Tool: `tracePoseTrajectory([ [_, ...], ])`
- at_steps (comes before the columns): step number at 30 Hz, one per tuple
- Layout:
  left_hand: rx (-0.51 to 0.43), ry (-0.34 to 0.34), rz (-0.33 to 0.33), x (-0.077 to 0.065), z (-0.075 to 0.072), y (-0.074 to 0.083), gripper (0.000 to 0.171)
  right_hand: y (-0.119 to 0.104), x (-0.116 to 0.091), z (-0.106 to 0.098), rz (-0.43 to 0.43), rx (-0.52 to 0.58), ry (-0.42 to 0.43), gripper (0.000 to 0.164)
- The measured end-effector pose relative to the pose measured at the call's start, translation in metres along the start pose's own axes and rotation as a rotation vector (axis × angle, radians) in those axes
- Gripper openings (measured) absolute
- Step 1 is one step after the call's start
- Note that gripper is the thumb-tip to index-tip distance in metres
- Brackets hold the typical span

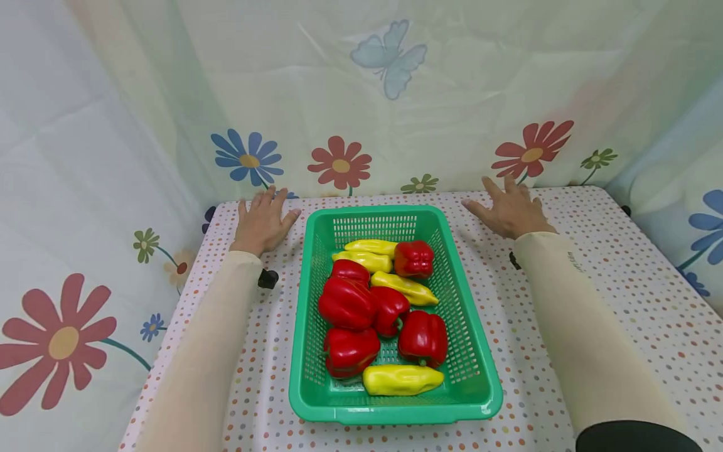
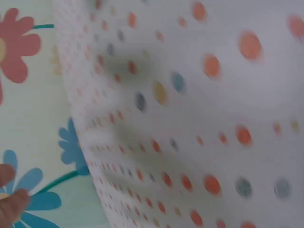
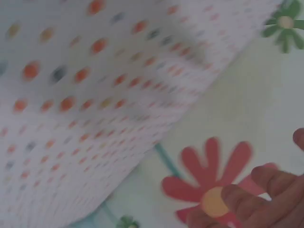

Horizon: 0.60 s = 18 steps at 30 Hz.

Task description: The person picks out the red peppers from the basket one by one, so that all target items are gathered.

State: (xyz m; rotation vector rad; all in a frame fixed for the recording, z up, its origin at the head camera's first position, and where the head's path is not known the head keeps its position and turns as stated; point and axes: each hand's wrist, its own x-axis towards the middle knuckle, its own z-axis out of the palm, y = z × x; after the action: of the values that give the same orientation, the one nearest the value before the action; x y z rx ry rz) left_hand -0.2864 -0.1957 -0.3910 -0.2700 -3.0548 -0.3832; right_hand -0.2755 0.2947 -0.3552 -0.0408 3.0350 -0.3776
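Note:
A green plastic basket [image 1: 395, 412] stands between my two arms in the head view. Inside it lie several red bell peppers [image 1: 347, 303] and several long yellow peppers [image 1: 403, 380]. To the left of its far end, my left hand [image 1: 262, 221] has its fingers spread toward the back edge of the table, holding nothing. On the other side, beyond the far right corner, my right hand [image 1: 508, 208] is likewise spread and holds nothing. In the right wrist view, fingers [image 3: 270, 199] of that hand show at the lower right; only left fingertips [image 2: 12, 206] show in the left wrist view.
A dotted cloth [image 1: 632, 270] covers the table. Behind its far edge hangs a pale curtain [image 1: 271, 75] printed with flowers and a butterfly, and similar curtains flank both sides. Small black pieces [image 1: 268, 279] sit at both wrists.

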Motion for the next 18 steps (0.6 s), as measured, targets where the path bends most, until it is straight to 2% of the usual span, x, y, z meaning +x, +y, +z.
tracePoseTrajectory([
  [2,-0.139,-0.028,-0.021,-0.005,-0.005,0.004,0.074,-0.012,-0.003,-0.010,-0.043,0.061,0.000,0.095],
  [7,-0.598,-0.096,-0.083,-0.026,-0.023,0.021,0.075,-0.061,-0.028,-0.043,-0.153,0.284,-0.049,0.077],
  [11,-0.900,-0.180,-0.097,-0.046,-0.030,0.033,0.073,-0.095,-0.046,-0.057,-0.217,0.399,-0.197,0.061],
  [14,-1.041,-0.256,-0.112,-0.060,-0.029,0.042,0.072,-0.113,-0.049,-0.055,-0.213,0.428,-0.367,0.057],
  [18,-1.133,-0.354,-0.125,-0.077,-0.025,0.050,0.071,-0.130,-0.046,-0.042,-0.165,0.385,-0.517,0.057],
])
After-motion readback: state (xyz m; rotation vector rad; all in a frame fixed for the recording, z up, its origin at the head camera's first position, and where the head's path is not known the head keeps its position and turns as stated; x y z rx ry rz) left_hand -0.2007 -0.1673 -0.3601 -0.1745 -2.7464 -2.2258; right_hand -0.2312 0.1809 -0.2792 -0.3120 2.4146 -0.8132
